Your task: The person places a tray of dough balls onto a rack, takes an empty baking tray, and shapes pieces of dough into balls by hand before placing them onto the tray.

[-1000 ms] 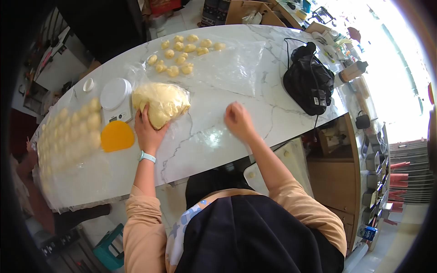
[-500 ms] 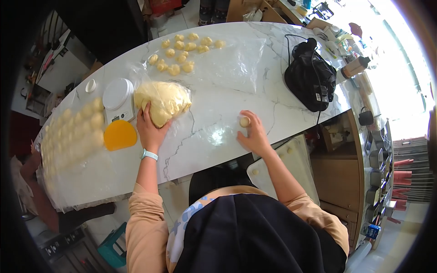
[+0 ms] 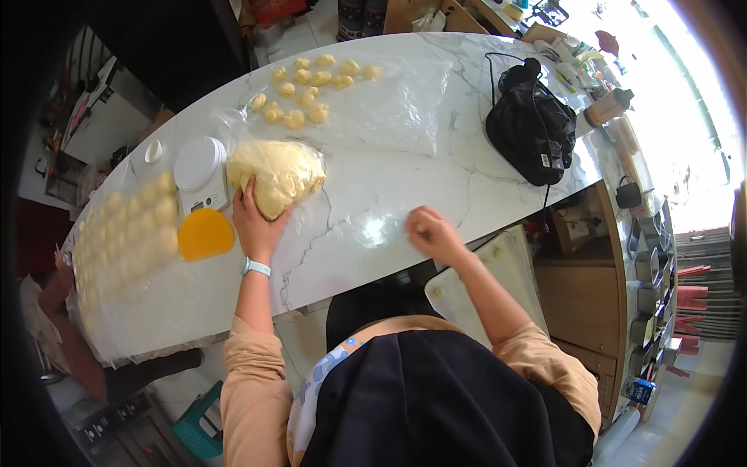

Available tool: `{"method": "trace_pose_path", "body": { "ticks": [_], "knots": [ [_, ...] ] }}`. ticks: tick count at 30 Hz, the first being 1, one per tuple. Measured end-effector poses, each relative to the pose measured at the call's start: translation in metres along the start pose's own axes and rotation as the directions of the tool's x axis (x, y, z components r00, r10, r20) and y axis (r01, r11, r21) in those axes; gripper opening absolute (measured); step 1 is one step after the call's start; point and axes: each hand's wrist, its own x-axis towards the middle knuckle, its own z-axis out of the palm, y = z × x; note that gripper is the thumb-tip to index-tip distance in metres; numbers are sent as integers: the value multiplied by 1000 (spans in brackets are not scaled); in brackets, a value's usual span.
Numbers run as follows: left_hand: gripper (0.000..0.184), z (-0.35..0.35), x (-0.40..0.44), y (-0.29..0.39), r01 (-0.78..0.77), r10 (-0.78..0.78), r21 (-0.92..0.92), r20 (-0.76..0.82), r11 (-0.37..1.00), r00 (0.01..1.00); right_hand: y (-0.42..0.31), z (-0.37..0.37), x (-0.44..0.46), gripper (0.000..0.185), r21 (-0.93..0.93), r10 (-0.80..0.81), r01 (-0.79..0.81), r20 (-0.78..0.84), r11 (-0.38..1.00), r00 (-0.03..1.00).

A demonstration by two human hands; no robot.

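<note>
My left hand (image 3: pixel 257 227) lies against the near edge of a large mound of yellow dough (image 3: pixel 282 173), partly covered by clear plastic. Its fingers and thumb are apart, resting on the dough. Out on the marble table, my right hand (image 3: pixel 437 237) is curled closed and slightly blurred. A small pale dough ball (image 3: pixel 422 228) shows between its fingers, mostly hidden. An orange dough scraper (image 3: pixel 206 234) lies left of my left wrist. Behind it stands a white kitchen scale (image 3: pixel 201 173).
Several dough pieces (image 3: pixel 303 77) sit on a plastic sheet at the back. Rows of dough balls (image 3: pixel 128 218) lie under plastic at left. A black bag (image 3: pixel 533 128) with a cable occupies the right. Below the table edge is a pale tray (image 3: pixel 498 272). Another person (image 3: pixel 74 331) is at far left.
My right hand has closed from a loose cup over the dough ball, so the ball is now mostly hidden. My left hand stays on the large dough.
</note>
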Motion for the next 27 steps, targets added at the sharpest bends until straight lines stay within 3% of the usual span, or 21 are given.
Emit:
{"method": "trace_pose_path", "body": {
  "ticks": [5, 7, 8, 11, 12, 15, 16, 19, 20, 23, 24, 27],
  "knots": [
    [92, 3, -3, -2, -26, 26, 17, -27, 1000, 999, 22, -3, 52, 9, -267, -66, -18, -300, 963, 952],
    [92, 5, -3, 2, -28, 28, 8, -30, 1000, 999, 1, 19, 65, 6, -153, -16, -25, -259, 988, 966],
    [92, 2, -3, 1, -33, 33, 11, -27, 999, 999, -14, 24, 55, 11, -113, 102, -114, -101, 987, 990],
    [92, -1, -1, 2, -26, 26, 28, -9, 999, 1000, -13, 16, 11, 22, 48, 66, -60, -119, 997, 991],
    [91, 0, -3, 2, -31, 32, 25, -16, 999, 999, -6, 8, 0, 40, 68, 99, -91, -128, 993, 987],
    [91, 3, 1, 2, -42, 43, 18, -42, 999, 998, -30, -19, -7, 60, -199, -5, -77, -383, 977, 924],
    [91, 2, 0, 2, -34, 34, 22, -37, 999, 999, -33, -25, -11, 72, -231, -38, -60, -399, 971, 916],
    [90, 0, -3, 1, -12, 13, 40, -25, 999, 1000, -31, -17, -21, 66, -441, -99, 44, -104, 897, 990],
    [90, 2, -3, 2, -4, 5, 38, -29, 999, 1000, -24, -13, -26, 69, -487, 18, 61, 156, 871, 988],
    [89, 2, -2, 1, -17, 17, 17, -32, 1000, 999, -42, -25, -16, 66, -536, -74, 56, -12, 842, 997],
    [89, 0, -3, 0, -16, 16, 25, -27, 1000, 999, -40, -25, -15, 69, -517, -146, 48, -150, 854, 978],
    [89, -1, -5, 0, -33, 34, 34, -18, 999, 999, -20, -9, -21, 70, -473, 2, 47, 104, 880, 995]
  ]
}}
